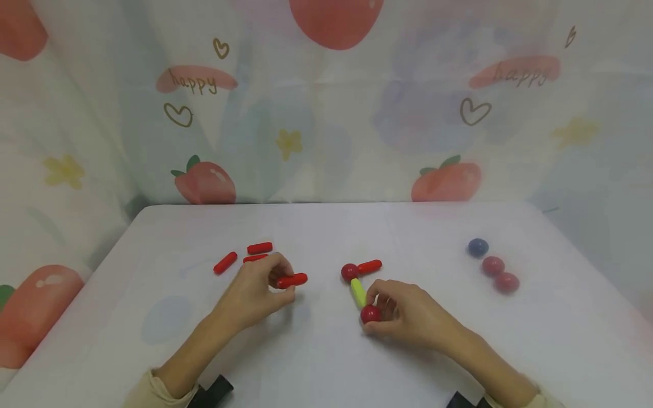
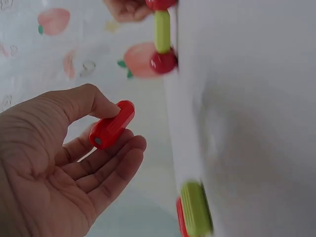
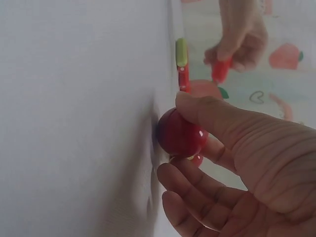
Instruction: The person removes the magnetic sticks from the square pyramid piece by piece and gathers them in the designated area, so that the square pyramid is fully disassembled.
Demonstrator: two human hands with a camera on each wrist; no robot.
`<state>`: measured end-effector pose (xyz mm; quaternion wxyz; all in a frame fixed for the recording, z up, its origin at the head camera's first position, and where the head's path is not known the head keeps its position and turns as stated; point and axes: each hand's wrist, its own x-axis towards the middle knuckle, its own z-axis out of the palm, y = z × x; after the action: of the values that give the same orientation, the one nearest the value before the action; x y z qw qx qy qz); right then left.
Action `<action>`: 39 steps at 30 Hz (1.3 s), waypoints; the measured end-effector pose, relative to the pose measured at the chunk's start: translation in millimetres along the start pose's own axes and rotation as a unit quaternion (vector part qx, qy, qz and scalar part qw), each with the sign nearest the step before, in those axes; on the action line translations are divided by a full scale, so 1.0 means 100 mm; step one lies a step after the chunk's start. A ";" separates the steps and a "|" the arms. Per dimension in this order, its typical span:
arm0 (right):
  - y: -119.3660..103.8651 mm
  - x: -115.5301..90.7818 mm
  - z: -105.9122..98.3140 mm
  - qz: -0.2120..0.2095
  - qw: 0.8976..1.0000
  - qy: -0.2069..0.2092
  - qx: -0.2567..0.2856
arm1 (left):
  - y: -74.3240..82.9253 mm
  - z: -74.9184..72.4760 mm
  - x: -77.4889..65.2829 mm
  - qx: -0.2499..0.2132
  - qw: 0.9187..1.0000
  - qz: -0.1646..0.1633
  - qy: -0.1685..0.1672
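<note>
My left hand [image 1: 257, 292] pinches a red magnetic rod [image 1: 292, 280] between thumb and fingers, held above the table. A small grey disc shows on the rod's end in the left wrist view. With thumb and fingers, my right hand [image 1: 410, 314] grips a dark red ball [image 1: 370, 314] low at the table. That ball meets the near end of a yellow-green rod [image 1: 358, 292]. At the rod's far end sits another red ball [image 1: 350, 272], from which a second red rod [image 1: 369, 266] points right.
Several loose red rods [image 1: 225, 263] lie left, beyond my left hand. A yellow-green rod [image 2: 196, 209] lies beside a red one in the left wrist view. One blue ball [image 1: 478, 247] and two red balls [image 1: 493, 266] rest at right. A printed curtain [image 1: 326, 141] hangs behind the white table [image 1: 326, 362].
</note>
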<state>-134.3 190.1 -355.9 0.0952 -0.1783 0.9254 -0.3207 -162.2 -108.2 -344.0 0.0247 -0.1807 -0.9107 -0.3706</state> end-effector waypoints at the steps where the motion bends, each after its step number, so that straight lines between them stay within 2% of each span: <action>1: 0.01 0.00 -0.01 0.002 1.000 0.003 -0.003 | -0.08 -0.06 -0.04 0.001 1.000 -0.004 0.015; 4: 0.03 -0.01 -0.04 0.000 1.000 0.007 -0.004 | -0.29 -0.22 -0.15 0.017 0.999 -0.021 0.045; 7: 0.04 -0.02 -0.06 -0.002 1.000 0.005 -0.001 | -0.46 -0.35 -0.24 0.055 0.995 -0.036 0.072; 10: 0.05 -0.02 -0.06 -0.003 1.000 0.005 0.002 | -0.58 -0.44 -0.31 0.097 0.990 -0.053 0.084; 13: 0.06 -0.03 -0.07 -0.008 1.000 0.006 0.004 | -0.66 -0.49 -0.34 0.120 0.988 -0.071 0.074; 18: 0.07 -0.02 -0.07 -0.010 1.000 0.005 0.007 | -0.75 -0.52 -0.31 0.147 0.984 -0.099 0.036; 23: 0.05 -0.02 -0.06 -0.014 1.000 0.003 0.008 | -0.79 -0.54 -0.29 0.166 0.980 -0.109 0.011; 29: 0.04 -0.01 -0.06 -0.022 1.000 0.007 0.005 | -0.80 -0.56 -0.30 0.170 0.980 -0.108 0.005; 32: 0.03 0.00 -0.05 -0.020 1.000 0.003 0.007 | -0.76 -0.57 -0.30 0.181 0.976 -0.119 0.001; 35: 0.02 0.01 -0.05 -0.013 1.000 -0.002 0.008 | -0.61 -0.55 -0.30 0.183 0.976 -0.114 0.006; 39: 0.03 0.00 -0.06 -0.016 1.000 0.002 0.003 | -0.28 -0.38 -0.25 0.142 0.988 -0.056 0.018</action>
<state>-137.1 195.8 -352.9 0.0887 -0.1921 0.9215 -0.3256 -151.6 -160.0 -339.6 0.0463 -0.1175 -0.9622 -0.2413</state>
